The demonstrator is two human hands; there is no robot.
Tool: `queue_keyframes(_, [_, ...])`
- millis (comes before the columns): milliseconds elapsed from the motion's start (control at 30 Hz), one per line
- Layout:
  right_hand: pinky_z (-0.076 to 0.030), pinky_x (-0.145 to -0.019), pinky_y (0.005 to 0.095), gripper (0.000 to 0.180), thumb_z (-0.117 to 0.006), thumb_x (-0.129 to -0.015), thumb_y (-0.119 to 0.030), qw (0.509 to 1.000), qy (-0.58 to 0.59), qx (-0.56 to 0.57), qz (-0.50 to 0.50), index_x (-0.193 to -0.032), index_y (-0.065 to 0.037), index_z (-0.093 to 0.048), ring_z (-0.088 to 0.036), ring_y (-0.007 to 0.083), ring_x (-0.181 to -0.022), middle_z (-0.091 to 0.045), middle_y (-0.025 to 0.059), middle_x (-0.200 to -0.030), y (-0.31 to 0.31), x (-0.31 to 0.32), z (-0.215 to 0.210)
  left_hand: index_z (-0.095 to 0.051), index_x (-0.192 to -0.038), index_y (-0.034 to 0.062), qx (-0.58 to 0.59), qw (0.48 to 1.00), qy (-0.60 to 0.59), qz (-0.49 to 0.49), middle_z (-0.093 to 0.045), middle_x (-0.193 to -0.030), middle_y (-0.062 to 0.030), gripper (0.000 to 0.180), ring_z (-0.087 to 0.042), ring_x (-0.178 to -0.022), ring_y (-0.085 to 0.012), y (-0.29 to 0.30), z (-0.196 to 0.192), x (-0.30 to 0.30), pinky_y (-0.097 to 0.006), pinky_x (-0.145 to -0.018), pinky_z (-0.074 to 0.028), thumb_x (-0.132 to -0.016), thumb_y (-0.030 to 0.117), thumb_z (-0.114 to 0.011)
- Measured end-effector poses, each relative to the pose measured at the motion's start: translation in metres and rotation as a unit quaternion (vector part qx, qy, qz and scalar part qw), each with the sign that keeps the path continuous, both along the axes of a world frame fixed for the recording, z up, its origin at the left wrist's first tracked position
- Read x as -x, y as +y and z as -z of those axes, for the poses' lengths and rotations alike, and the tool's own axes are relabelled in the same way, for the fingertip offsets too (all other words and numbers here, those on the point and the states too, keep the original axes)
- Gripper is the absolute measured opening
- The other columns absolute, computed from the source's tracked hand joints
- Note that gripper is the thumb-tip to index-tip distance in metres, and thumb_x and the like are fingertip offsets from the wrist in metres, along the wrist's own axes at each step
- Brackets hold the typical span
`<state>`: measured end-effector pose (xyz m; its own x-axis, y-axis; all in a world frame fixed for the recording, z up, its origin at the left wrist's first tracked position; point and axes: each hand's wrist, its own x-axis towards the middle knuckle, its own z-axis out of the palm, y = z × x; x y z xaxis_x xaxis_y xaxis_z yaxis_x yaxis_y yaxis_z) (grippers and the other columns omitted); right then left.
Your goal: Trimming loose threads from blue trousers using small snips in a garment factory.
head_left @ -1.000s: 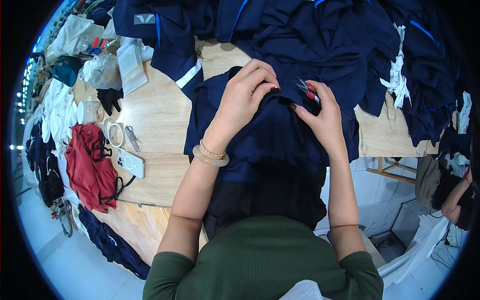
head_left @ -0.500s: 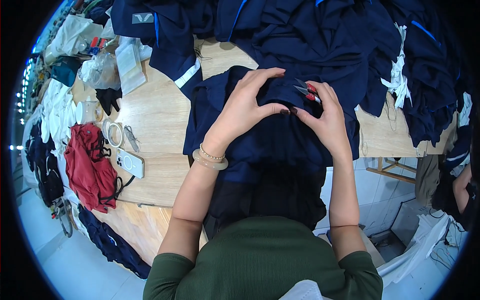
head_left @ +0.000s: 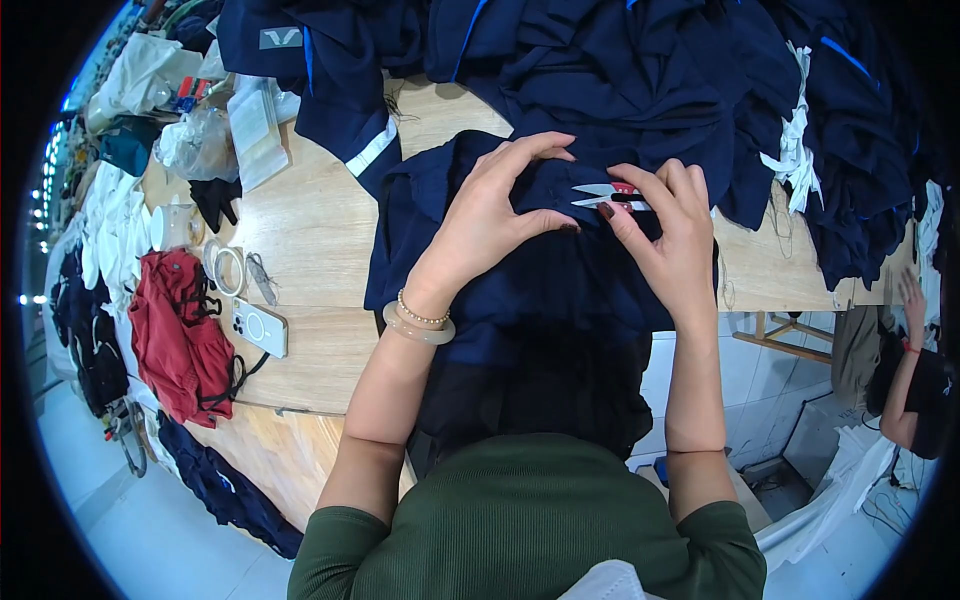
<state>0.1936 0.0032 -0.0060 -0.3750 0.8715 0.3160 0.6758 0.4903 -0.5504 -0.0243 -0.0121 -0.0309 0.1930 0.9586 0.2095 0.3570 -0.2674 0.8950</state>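
A dark navy garment (head_left: 560, 270) lies over the table's near edge in front of me. My left hand (head_left: 502, 190) is closed on it, thumb below and fingers above a fold of the cloth. In my right hand (head_left: 668, 215) is a pair of red-handled thread snips (head_left: 622, 196), gripped between thumb and fingers. The blades point left toward the cloth at my left fingertips and look slightly parted. Whether they touch a thread is too small to tell.
More navy garments (head_left: 620, 90) are heaped across the far side. On the left of the wooden table (head_left: 310, 240) lie a phone (head_left: 260, 328), a red bag (head_left: 180, 330), tape rolls (head_left: 228, 270) and plastic bags (head_left: 195, 145). White cloth strips (head_left: 795, 150) hang at right, near another person's arm (head_left: 908, 360).
My right hand has drawn a little to the right, away from my left thumb, and the snips now lie level, blades pointing left. The other person's arm has risen at the right.
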Motion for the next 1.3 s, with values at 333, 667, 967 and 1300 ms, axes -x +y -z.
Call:
queue_keyframes(333, [-0.037,-0.071,0.0338,0.031,-0.075,-0.081,-0.029,1.0,-0.007,-0.02,-0.012,-0.104,-0.008,-0.072,-0.044,0.0218,-0.081,-0.047,0.0046,-0.081,0.002,0.0,0.0,-0.054,-0.136,0.0109,0.002,1.0,-0.008,-0.001,-0.068,-0.119,-0.0049,0.075,-0.06,-0.115,-0.0235,0.0,0.0,0.001,-0.038,-0.106,-0.039,-0.069,0.019,-0.087])
queue_keyframes(667, [-0.036,-0.071,0.034,0.033,-0.076,-0.08,-0.029,0.999,-0.013,-0.032,-0.023,-0.106,-0.009,-0.072,-0.044,0.0214,-0.081,-0.047,0.0043,-0.082,0.004,0.002,0.001,-0.054,-0.136,0.0111,-0.001,1.0,-0.002,0.0,-0.068,-0.118,-0.0044,0.075,-0.06,-0.114,-0.0227,0.0,0.0,0.0,-0.038,-0.107,-0.038,-0.068,0.02,-0.087])
queue_keyframes(967, [-0.038,-0.072,0.033,0.034,-0.077,-0.079,-0.026,0.998,-0.003,-0.028,-0.048,-0.107,-0.008,-0.072,-0.045,0.0217,-0.081,-0.047,0.0041,-0.082,0.007,0.004,0.001,-0.055,-0.134,0.011,0.006,1.0,-0.004,0.003,-0.069,-0.117,-0.0042,0.074,-0.061,-0.115,-0.0231,0.0,-0.001,0.0,-0.038,-0.107,-0.038,-0.068,0.017,-0.087])
queue_keyframes(1300, [-0.043,-0.088,0.0268,0.031,-0.075,-0.083,-0.012,0.818,0.482,0.312,-0.043,-0.111,-0.001,-0.069,-0.05,0.0137,-0.086,-0.061,0.002,-0.095,0.008,0.01,-0.003,-0.056,-0.129,0.0066,0.013,0.999,-0.036,-0.006,-0.069,-0.117,-0.0108,0.069,-0.064,-0.113,-0.0265,0.004,0.0,0.0,-0.038,-0.1,-0.048,-0.068,0.015,-0.087])
